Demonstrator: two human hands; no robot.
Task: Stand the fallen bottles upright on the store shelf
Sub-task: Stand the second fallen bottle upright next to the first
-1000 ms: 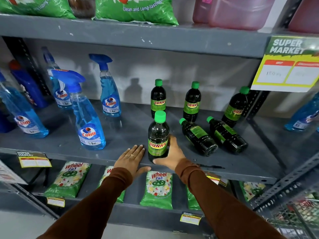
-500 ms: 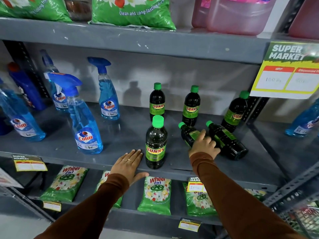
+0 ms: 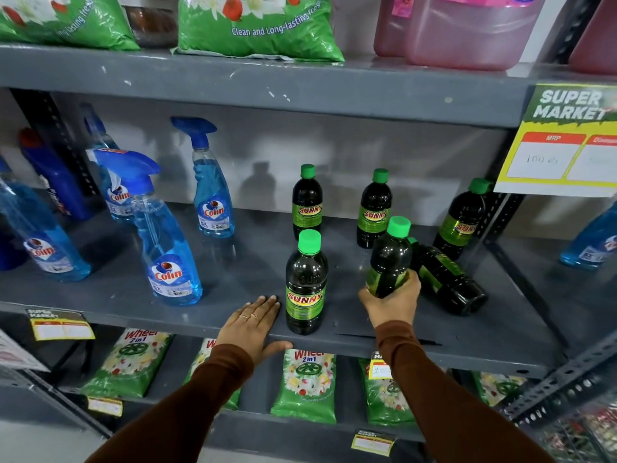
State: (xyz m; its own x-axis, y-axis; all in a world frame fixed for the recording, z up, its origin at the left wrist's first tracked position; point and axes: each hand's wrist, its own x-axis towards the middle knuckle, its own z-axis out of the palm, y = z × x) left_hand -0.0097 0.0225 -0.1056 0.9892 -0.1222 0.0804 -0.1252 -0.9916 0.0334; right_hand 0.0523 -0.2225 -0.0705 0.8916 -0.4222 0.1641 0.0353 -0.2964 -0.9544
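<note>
My right hand [image 3: 392, 300] grips the lower part of a dark green-capped Sunny bottle [image 3: 390, 255], held nearly upright just above the grey shelf [image 3: 233, 262]. Right behind it one more Sunny bottle [image 3: 447, 279] lies on its side, cap pointing back-left. An upright Sunny bottle [image 3: 305, 285] stands near the front edge. My left hand [image 3: 252, 324] rests flat on the shelf edge beside that bottle, fingers spread, holding nothing. Three other Sunny bottles stand at the back: the left back bottle [image 3: 307, 203], the middle back bottle [image 3: 374, 212] and the right back bottle [image 3: 462, 222].
Blue Colin spray bottles [image 3: 167, 242] stand on the shelf's left half. A Super Market price sign [image 3: 564, 142] hangs from the upper shelf at the right. Green detergent packs [image 3: 305, 382] lie on the shelf below. A slotted metal upright [image 3: 500, 215] bounds the right side.
My right hand left the front upright bottle, moved right to a fallen bottle, closed on it and lifted it to nearly upright. My left hand stayed on the shelf edge.
</note>
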